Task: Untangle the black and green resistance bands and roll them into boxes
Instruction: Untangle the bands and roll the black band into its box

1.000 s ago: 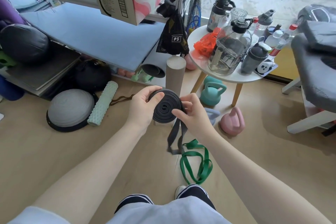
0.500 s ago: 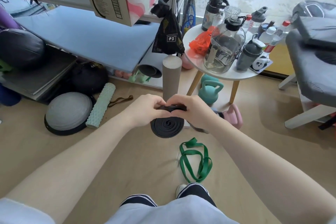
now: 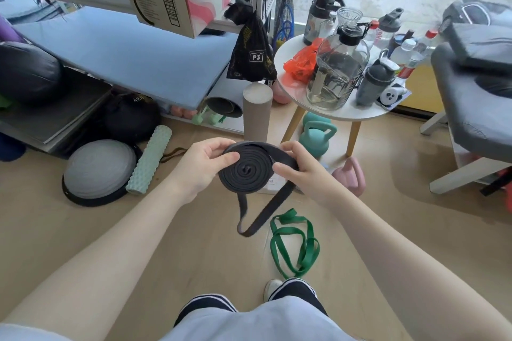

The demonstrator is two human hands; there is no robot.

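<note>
Both hands are up in front of the person with the flat black rubber resistance band wound into a tight spiral coil between them. The left hand grips the coil's left edge, thumb pressed across its face. The right hand pinches the right edge, thumb on the outer wrap. A loose loop of band hangs below both hands. Further down, below the right hand, the thin green resistance band lies crumpled on the pale wooden floor.
</note>
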